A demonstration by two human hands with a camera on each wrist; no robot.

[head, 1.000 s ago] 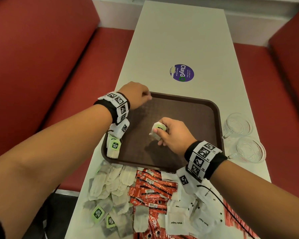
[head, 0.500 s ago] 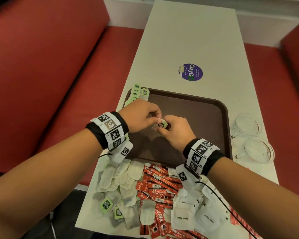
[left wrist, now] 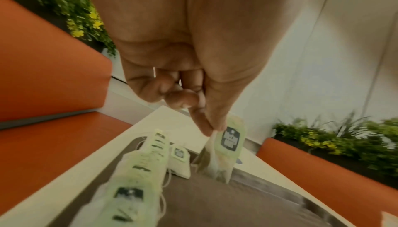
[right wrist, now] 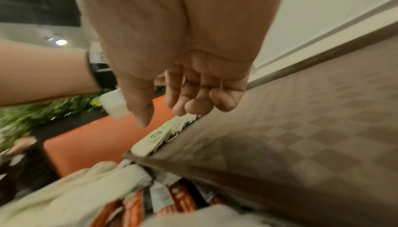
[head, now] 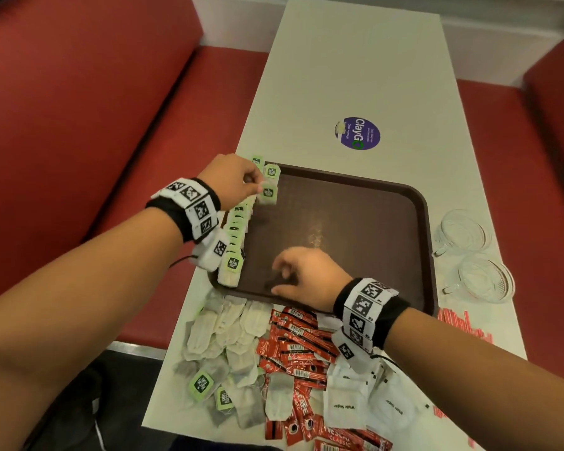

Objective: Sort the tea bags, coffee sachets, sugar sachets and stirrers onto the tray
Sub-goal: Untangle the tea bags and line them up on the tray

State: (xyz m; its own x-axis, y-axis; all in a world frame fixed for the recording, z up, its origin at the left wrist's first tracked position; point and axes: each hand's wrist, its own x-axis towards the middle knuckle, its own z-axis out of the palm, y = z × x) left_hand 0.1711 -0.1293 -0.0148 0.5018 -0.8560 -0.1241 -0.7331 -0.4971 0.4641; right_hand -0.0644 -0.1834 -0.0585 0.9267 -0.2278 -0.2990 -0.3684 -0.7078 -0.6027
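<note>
So the left hand (head: 233,180) now has a tea bag (head: 268,193), pinched at the top between thumb and fingertips, hanging over the far-left corner of the tray (head: 355,190). Half a second ago both hands met mid-tray around that bag, so it got passed from right to left. My read: the right feeds, the left files, and this bag goes at the far end of the row (head: 236,232) of bags lined along the tray's left edge. One more bag (head: 272,171) sits in that corner just beyond the held one. I can't count the row exactly since they overlap, maybe eight or so. Moving right, the right hand (head: 302,276) has pulled back to the tray's near edge, fingers loosely curled, holding nothing. Below it on the table: a pile of loose bags (head: 228,333), too tangled to count, then red coffee sachets (head: 293,343), easily a dozen plus, then white sugar sachets (head: 345,405), several. Red stirrers (head: 459,323) lie far right, and two glass cups (head: 463,232) sit beside the tray.
</note>
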